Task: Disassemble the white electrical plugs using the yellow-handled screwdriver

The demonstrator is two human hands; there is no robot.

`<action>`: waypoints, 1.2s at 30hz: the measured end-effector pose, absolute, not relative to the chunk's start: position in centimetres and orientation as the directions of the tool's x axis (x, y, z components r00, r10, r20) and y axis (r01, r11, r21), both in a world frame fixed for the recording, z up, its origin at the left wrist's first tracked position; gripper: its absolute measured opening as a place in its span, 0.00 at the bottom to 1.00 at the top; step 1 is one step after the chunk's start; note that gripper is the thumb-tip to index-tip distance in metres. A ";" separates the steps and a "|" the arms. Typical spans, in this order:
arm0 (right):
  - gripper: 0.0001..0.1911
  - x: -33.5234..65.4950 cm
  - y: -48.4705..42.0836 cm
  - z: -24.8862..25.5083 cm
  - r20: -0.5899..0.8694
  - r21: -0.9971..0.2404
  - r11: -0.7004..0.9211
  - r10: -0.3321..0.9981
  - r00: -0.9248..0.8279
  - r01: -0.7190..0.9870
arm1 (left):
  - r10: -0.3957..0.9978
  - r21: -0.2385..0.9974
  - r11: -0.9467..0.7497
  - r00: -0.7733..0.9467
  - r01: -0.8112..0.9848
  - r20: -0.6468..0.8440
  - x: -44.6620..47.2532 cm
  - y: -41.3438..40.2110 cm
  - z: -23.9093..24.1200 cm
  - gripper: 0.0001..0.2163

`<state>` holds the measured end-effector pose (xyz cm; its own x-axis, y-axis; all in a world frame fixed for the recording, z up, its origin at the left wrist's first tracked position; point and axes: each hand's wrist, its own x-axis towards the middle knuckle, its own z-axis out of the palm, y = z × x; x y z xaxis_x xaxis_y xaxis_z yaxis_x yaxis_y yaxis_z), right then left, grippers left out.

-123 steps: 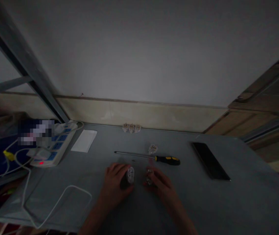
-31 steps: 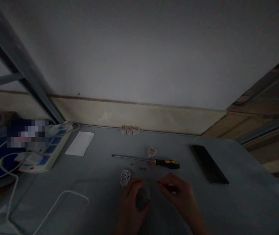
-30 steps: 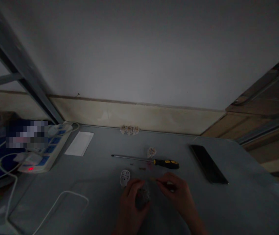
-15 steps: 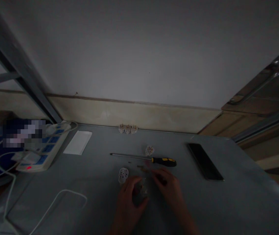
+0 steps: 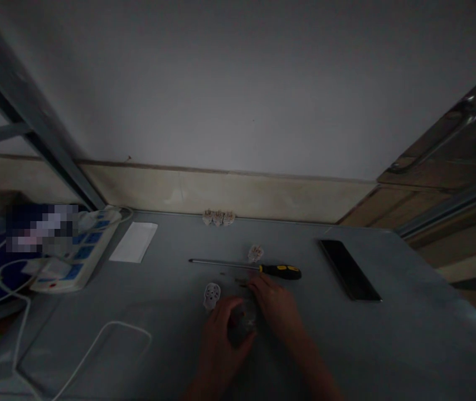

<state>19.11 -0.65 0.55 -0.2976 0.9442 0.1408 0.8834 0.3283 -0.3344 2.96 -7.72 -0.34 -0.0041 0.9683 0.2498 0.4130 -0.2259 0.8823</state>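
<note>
the left hand (image 5: pixel 220 337) curls its thumb and fingers around a see-through piece (image 5: pixel 248 317), low in the middle of the gray table (image 5: pixel 171 345). it is dim there, but the piece's long way seems to run away from the person. the right hand (image 5: pixel 276 305) has its fingertips close together by some small metal bits (image 5: pixel 241 282); i can't tell if they pinch one. a white piece with holes (image 5: pixel 212 296) lies just beside the left hand, its long way running away from the person, wide end farthest. past the hands, a screwdriver (image 5: pixel 280 272) lies across the table, tip to the left, handle to the right. the right hand is a bit farther forward than half a second ago. the white piece lies on the table, while the oldest frame shows one in the left hand.
</note>
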 end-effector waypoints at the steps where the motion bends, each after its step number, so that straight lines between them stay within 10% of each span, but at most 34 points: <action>1: 0.09 19.1 -0.6 0.5 0.138 -0.306 0.337 0.941 -0.309 0.891 | 0.969 0.884 -0.225 0.002 0.410 0.246 3.0 -7.7 -0.3 0.22; 11: 0.08 18.4 0.1 0.0 0.138 -0.239 0.410 0.911 -0.387 0.880 | 0.979 0.904 -0.189 0.006 0.383 0.203 3.0 -7.6 -0.5 0.22; 29: 0.09 18.8 -3.6 4.8 0.162 -0.766 0.394 0.883 -0.440 0.508 | 0.951 0.863 -0.306 0.087 0.402 0.297 2.2 -7.6 -1.7 0.23; 36: 0.10 20.8 -3.4 3.3 0.199 -0.922 0.248 0.963 -0.184 0.298 | 0.959 0.818 -0.278 0.097 0.504 0.266 2.4 -7.8 -1.4 0.24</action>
<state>20.83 -3.41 3.27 -0.1842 0.9625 0.1991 0.2978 0.2477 -0.9219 2.37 -7.84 -1.40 0.0974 0.9591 0.2657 0.5036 -0.2778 0.8180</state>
